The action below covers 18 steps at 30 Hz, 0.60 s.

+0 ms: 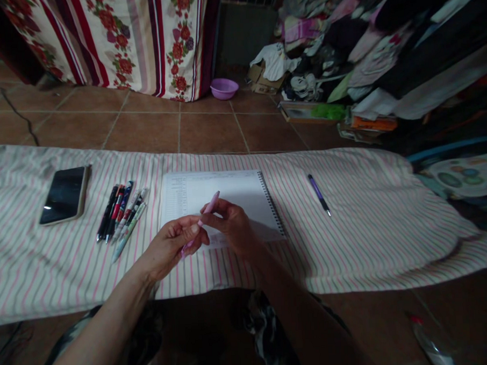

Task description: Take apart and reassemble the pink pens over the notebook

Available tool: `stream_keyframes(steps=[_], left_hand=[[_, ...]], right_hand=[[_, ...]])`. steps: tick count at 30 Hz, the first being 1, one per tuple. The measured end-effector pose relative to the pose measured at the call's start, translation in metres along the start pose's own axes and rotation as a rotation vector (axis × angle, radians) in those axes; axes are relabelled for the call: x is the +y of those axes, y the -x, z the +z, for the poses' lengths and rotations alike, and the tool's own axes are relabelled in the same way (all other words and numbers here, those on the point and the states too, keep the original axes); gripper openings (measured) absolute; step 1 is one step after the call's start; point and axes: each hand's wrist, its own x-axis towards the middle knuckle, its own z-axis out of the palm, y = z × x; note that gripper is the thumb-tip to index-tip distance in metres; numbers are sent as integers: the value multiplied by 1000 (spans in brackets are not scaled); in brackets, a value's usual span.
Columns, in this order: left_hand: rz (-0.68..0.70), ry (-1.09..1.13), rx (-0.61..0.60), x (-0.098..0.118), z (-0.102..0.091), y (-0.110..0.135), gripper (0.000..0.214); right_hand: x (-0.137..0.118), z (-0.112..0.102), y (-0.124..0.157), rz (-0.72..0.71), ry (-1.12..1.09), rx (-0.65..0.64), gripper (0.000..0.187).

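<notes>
Over a spiral notebook (231, 184), my two hands meet on a pink pen (210, 203) that slants up to the right. The fingers of my right hand (233, 223) pinch its upper part, leaving the top end showing. My left hand (181, 239) closes round the lower part, and a bit of pink shows below those fingers. Fingers hide the middle, so I cannot tell whether the pen is whole or in two pieces. The notebook lies open, with printed lines along its left side and the spiral on the right.
Left of the notebook lie several pens (119, 212) in a row, with a dark-screened phone (64, 194) farther left. A purple pen (319, 194) rests to the right on the striped cloth (370, 214). Beyond, a pink basin (224, 88) and piled clothes (326, 33) are on the floor.
</notes>
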Motion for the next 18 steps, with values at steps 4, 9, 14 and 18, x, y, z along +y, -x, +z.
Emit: stream_keyframes(steps=[4, 9, 14, 18], left_hand=[[3, 1, -6, 2, 2, 1, 17], [3, -17, -1, 3, 1, 0, 18], [4, -16, -10, 0, 0, -1, 16], [-8, -6, -1, 0, 2, 0, 16]], right_hand=[[3, 1, 0, -6, 17, -47, 22], [-2, -2, 3, -11, -29, -121, 24], [1, 1, 1, 15, -22, -36, 18], [5, 3, 0, -8, 61, -2, 22]])
